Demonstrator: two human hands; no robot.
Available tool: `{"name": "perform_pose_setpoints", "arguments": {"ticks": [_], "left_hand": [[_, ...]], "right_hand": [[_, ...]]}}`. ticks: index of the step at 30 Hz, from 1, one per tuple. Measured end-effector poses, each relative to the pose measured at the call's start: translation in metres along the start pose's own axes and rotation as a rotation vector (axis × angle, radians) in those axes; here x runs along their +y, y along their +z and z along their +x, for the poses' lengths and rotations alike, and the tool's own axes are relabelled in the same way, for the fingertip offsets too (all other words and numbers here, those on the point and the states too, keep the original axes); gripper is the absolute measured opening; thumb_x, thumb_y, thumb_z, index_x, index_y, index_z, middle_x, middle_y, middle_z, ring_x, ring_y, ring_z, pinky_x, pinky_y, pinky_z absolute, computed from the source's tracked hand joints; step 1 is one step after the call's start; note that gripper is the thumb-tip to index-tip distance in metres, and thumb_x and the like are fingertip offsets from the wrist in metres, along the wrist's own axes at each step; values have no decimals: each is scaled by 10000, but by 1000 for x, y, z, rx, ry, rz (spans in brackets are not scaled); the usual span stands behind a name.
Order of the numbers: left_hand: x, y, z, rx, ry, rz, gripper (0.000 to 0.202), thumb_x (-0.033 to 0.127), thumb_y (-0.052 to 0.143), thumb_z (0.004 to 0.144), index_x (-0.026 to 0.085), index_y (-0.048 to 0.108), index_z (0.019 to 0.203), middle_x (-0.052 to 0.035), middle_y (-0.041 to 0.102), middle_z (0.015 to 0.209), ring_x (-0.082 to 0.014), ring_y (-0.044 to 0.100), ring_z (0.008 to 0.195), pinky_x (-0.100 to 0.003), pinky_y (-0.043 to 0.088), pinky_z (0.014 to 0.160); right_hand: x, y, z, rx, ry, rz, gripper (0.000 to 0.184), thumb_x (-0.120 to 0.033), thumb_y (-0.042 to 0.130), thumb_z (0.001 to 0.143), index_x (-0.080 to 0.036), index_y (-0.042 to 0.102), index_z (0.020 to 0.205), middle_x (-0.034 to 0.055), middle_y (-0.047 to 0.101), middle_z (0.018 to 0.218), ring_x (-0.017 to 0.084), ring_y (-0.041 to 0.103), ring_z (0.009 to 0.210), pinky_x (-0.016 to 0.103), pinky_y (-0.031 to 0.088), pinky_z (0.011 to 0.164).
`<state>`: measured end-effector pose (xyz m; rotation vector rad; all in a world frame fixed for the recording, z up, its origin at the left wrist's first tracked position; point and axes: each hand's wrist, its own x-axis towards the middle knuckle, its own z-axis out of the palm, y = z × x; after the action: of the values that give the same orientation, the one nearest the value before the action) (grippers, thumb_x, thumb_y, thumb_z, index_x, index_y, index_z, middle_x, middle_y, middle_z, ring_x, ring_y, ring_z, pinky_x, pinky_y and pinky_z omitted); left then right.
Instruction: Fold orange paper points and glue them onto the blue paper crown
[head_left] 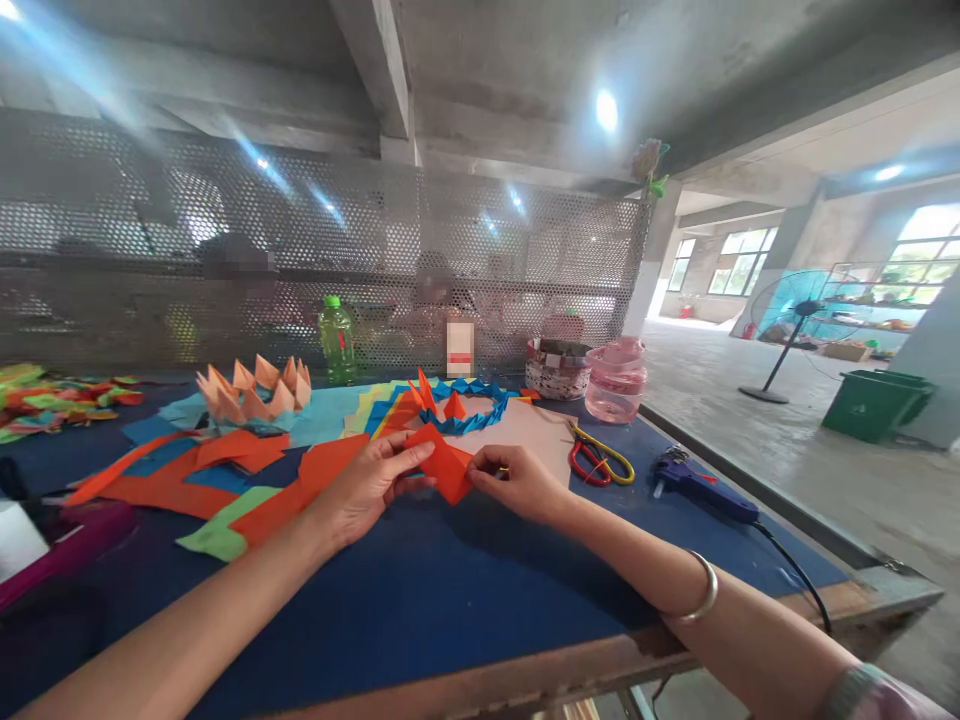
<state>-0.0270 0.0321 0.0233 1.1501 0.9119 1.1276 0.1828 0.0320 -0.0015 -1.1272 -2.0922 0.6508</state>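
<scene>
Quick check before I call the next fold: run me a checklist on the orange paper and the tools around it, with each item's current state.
1. Folded orange paper gripped by the left hand and right hand: ok.
2. Creases on that paper sharp: cannot tell.
3. Steel scissors with red and yellow handles within reach, right of the hands: ok.
4. Blue hot glue gun on the dark blue tabletop, heated: cannot tell.
5. Blue and orange folded paper ring apart from both hands: ok.
</scene>
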Motion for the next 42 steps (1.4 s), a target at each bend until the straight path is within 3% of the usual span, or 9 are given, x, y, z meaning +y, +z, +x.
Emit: {"name": "perform_pose_setpoints", "arguments": {"ticks": [8, 12, 15, 21, 24, 27, 31, 37, 42], "left_hand": [[4, 4, -1, 55, -16, -57, 84, 75, 756, 730, 152, 724, 733, -10, 731, 771, -108, 656, 592, -197, 609, 529], [2, 5, -1, 30, -18, -31, 75, 82, 754, 733, 149, 734, 760, -10, 724, 770, -107, 655, 592, -195, 606, 523], [0, 3, 0, 13, -7, -8, 54, 108, 754, 742, 146, 738, 777, -19, 728, 795, -111, 658, 620, -191, 603, 528], [1, 1, -1, 31, 11, -14, 47, 118, 759, 737, 153, 736, 759, -10, 725, 773, -104, 648, 607, -177, 591, 517], [4, 2, -3, 38, 17, -14, 53, 101, 743, 746, 154, 736, 742, -13, 733, 764, -99, 645, 596, -170, 589, 524], [7, 4, -5, 40, 23, -17, 56, 97, 742, 746, 150, 742, 763, -20, 737, 773, -110, 656, 620, -176, 592, 528], [5, 4, -4, 45, 33, -31, 55, 94, 745, 742, 143, 727, 723, -13, 722, 729, -115, 663, 626, -184, 597, 537], [0, 0, 1, 54, 32, -33, 94, 74, 747, 734, 142, 698, 689, -13, 730, 734, -114, 684, 635, -188, 604, 574], [1, 3, -2, 27, 23, -1, 72, 90, 741, 746, 140, 717, 792, -44, 759, 838, -130, 713, 689, -193, 607, 606]], "right_hand": [[-17, -56, -2, -18, 213, -568, 209, -238, 520, 917, -145, 707, 922, 112, 721, 980, 209, 647, 950, 285, 439, 802], [-4, -96, -14, 23, 487, -820, 254, -123, 455, 933, -49, 678, 1031, 232, 684, 1045, 303, 646, 1033, 392, 478, 835], [17, -107, -20, -32, 623, -904, 284, -249, 575, 943, -84, 615, 1170, 174, 625, 1190, 267, 627, 1062, 423, 523, 878], [48, -99, -12, -70, 720, -888, 353, -338, 599, 942, -148, 572, 1237, 107, 598, 1238, 227, 625, 1049, 429, 546, 879], [48, -99, -10, 28, 752, -841, 360, -337, 605, 937, -141, 571, 1237, 113, 600, 1234, 230, 626, 1049, 427, 545, 880], [39, -102, -10, 182, 756, -780, 411, -230, 629, 887, -34, 528, 1233, 232, 619, 1164, 319, 632, 1064, 437, 521, 853], [20, -93, -5, 329, 576, -644, 409, -188, 484, 901, -40, 411, 1275, 242, 641, 1084, 338, 639, 1050, 410, 482, 811], [-1, -41, 0, 45, 206, -210, 265, -216, 512, 889, -200, 492, 1152, 12, 670, 882, 136, 674, 742, 219, 513, 626], [-5, -13, -6, -141, 133, 227, 345, -393, 618, 857, -204, 501, 1121, -25, 606, 823, 63, 530, 469, 176, 448, 387]]}}
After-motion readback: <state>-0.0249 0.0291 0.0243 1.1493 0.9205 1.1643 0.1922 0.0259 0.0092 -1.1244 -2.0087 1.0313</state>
